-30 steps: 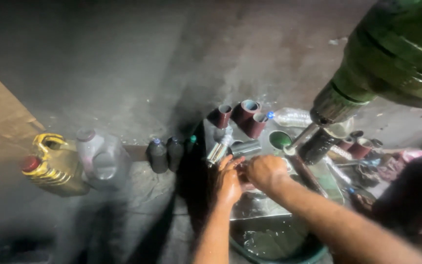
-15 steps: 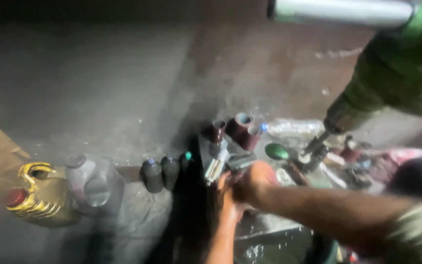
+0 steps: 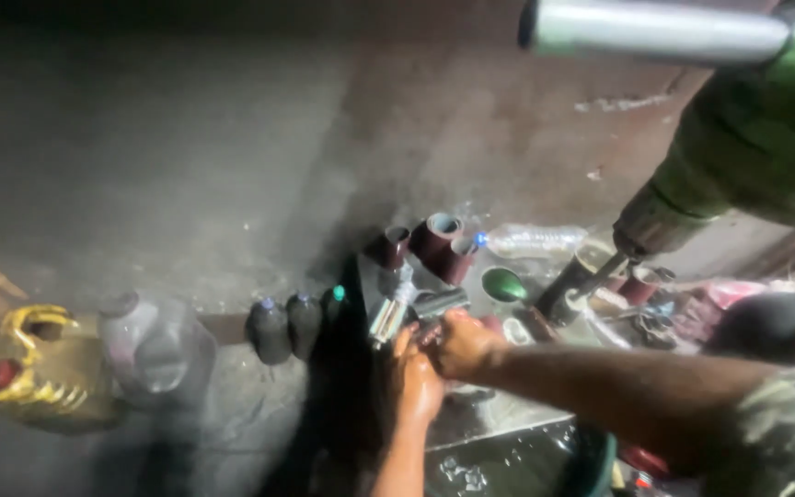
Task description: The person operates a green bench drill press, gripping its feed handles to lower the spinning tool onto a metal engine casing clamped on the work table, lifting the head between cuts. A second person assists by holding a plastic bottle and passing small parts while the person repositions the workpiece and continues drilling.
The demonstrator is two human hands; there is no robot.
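Both hands bunched low centre: right hand [image 3: 460, 342] curled over a short metal tube [image 3: 441, 302], probably gripping; left hand [image 3: 416, 379] just below, grip unclear. Tube lying crosswise, above the knuckles.

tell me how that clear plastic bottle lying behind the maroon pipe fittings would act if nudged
The clear plastic bottle lies on its side, so it would probably roll at a light push. It looks thin-walled and seemingly empty, so likely light and easy to dent. The maroon pipe fittings sit by its blue-capped end and might stop it rolling that way.
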